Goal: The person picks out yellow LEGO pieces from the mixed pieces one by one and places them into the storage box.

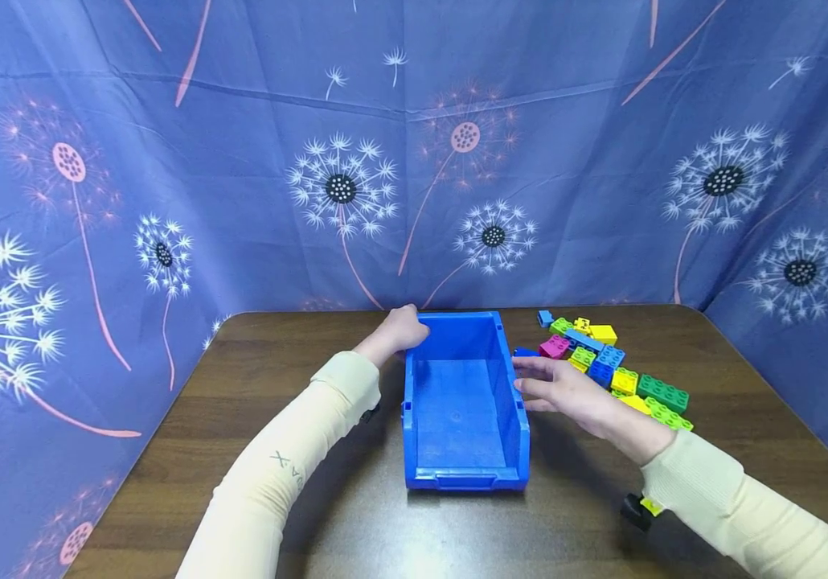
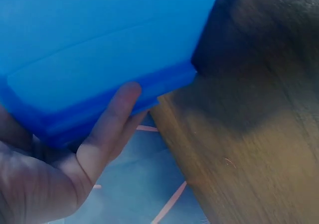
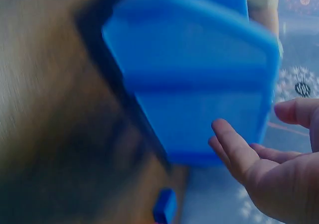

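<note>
A blue plastic storage bin (image 1: 461, 422) rests on the table, its low open front facing me and its inside bare. At the bin's far left corner, my left hand (image 1: 401, 328) grips the rim; in the left wrist view its fingers (image 2: 117, 109) lie along the bin's edge. My right hand (image 1: 566, 390) is beside the right wall, fingers extended and spread, fingertips right at the wall. In the right wrist view those fingers (image 3: 232, 144) overlap the bin's side, with the thumb apart near the rim.
Several toy building blocks (image 1: 602, 358) in green, yellow, blue and pink lie on the brown wooden table (image 1: 276, 362), right of the bin and behind my right hand. A small blue block (image 1: 545, 318) lies near the back edge. A blue dandelion-print curtain (image 1: 414, 161) hangs behind the table.
</note>
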A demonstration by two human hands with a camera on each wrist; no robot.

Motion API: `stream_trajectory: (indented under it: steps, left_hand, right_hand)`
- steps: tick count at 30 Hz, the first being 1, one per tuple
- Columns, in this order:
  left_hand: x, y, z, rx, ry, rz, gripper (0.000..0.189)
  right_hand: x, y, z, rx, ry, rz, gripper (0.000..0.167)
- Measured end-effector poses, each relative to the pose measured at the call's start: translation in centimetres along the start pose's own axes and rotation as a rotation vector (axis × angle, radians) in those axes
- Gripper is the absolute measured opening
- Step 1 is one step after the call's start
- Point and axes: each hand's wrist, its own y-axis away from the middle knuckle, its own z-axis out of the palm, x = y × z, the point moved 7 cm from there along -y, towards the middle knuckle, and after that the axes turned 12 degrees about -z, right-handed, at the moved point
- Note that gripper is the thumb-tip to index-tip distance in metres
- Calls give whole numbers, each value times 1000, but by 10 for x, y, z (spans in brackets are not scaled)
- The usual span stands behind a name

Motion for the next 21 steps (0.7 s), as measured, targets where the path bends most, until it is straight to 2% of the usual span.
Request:
stream_trajectory:
  steps: [2, 6, 10, 14, 21]
  left_hand:
    - [0, 1, -1, 26, -12, 12, 54]
    - [0, 3, -1, 75, -31, 34, 51]
    - [0, 3, -2, 101, -36, 50, 46]
    - [0, 4, -1, 104, -24, 37, 46]
    - [0, 5, -1, 111, -28, 15, 46]
  right_hand:
    - [-4, -4, -10, 7, 105, -46, 60]
    - [-14, -10, -34, 49, 386, -137, 49]
    - [-20, -13, -51, 73, 639, -196, 43]
    - [-22, -13, -58, 58, 774, -216, 42]
    - [-12, -15, -61, 57, 917, -204, 43]
